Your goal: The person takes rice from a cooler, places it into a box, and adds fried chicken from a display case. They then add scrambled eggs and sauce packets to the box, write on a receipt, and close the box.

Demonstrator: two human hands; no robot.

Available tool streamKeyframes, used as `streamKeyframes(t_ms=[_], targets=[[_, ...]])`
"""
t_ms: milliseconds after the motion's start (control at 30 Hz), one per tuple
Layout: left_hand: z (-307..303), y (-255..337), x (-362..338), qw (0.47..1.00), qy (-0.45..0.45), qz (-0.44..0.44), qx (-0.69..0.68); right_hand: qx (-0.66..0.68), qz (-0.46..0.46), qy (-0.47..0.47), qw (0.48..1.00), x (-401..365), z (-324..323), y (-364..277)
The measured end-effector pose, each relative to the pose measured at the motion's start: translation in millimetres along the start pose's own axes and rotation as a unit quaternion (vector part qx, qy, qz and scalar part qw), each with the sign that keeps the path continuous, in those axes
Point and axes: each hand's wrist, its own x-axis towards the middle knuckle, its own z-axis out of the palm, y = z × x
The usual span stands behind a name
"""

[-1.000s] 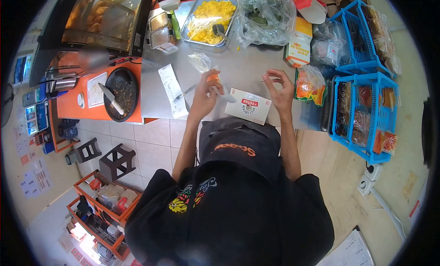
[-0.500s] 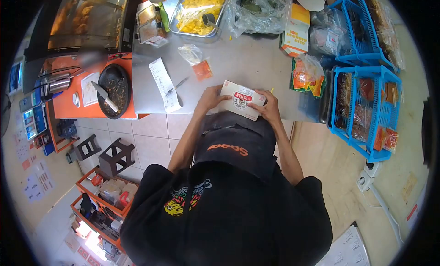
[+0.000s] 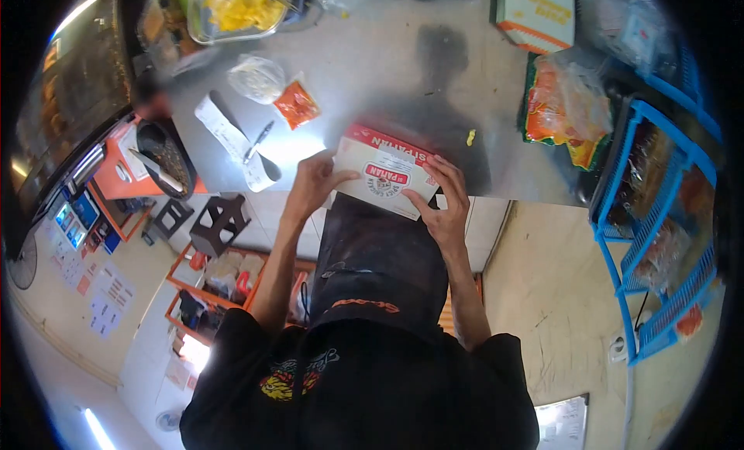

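A white and red cardboard food box (image 3: 372, 175) with a "Si Paman" logo is at the near edge of the steel table. My left hand (image 3: 313, 179) grips its left end, with the thumb lying on the logo face. At the right end my right hand (image 3: 447, 198) holds the box, thumb on the same face and fingers along the far side. The red side of the box shows along its far edge. Beyond it lie a small packet of red sauce (image 3: 297, 104) and a clear plastic bag (image 3: 256, 79). A pen (image 3: 259, 140) rests on a long paper receipt (image 3: 225, 132).
The steel table (image 3: 372, 70) bears a tray of yellow food (image 3: 240, 8) at the back left. Rightward are an orange and white carton (image 3: 536, 16), a colourful plastic packet (image 3: 566, 109) and a blue rack (image 3: 659, 217). A knife (image 3: 157, 171) lies on a black round board at the left.
The camera view has shifted and tilted. The box has turned in my hands so that its red side now shows; both hands still hold it.
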Motion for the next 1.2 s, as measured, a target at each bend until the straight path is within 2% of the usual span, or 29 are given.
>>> streamKeyframes(t_ms=[100, 167, 300, 400, 500, 700, 833, 933, 1033, 1133, 1200], targets=[[0.2, -7.2, 0.6, 0.999, -0.015, -0.016, 0.031, 0.007, -0.003, 0.002, 1.0, 1.7, 2.1, 8.0], [-3.3, 10.8, 3.1, 0.999, -0.021, -0.035, 0.021, 0.015, -0.007, 0.002, 1.0, 1.4, 4.9, 12.2], [-4.9, 12.1, 4.7, 0.999, -0.03, -0.02, 0.035, 0.022, -0.011, -0.002, 1.0, 1.7, 5.2, 16.2], [-7.0, 19.0, 4.0, 0.996, -0.054, -0.065, 0.031, 0.018, -0.02, -0.003, 1.0, 1.1, 5.2, 17.7], [-8.1, 12.9, 4.9, 0.995, -0.053, -0.049, 0.074, 0.009, -0.025, -0.001, 1.0, 0.7, 4.7, 17.1], [-12.7, 47.7, 22.7, 0.995, -0.006, -0.029, 0.099, -0.021, 0.02, 0.022, 0.999, -8.0, 9.7, 8.6], [-12.3, 56.5, 30.2, 0.995, 0.061, 0.023, 0.078, -0.018, 0.052, 0.037, 0.998, -17.1, 17.5, 8.9], [-16.3, 48.3, 26.3, 0.988, 0.021, 0.055, 0.142, -0.019, 0.076, 0.036, 0.996, -19.1, 19.9, 8.3], [-12.7, 43.0, 18.5, 0.98, 0.069, 0.108, 0.155, -0.054, -0.001, 0.037, 0.998, -9.6, 20.1, 4.6], [-11.0, 42.2, 18.4, 0.982, 0.037, 0.085, 0.166, -0.105, -0.12, 0.02, 0.987, 12.2, 16.5, -6.2], [-8.6, 41.8, 15.0, 0.986, 0.048, 0.067, 0.148, -0.111, -0.154, -0.015, 0.982, 21.8, 11.8, -12.7]])
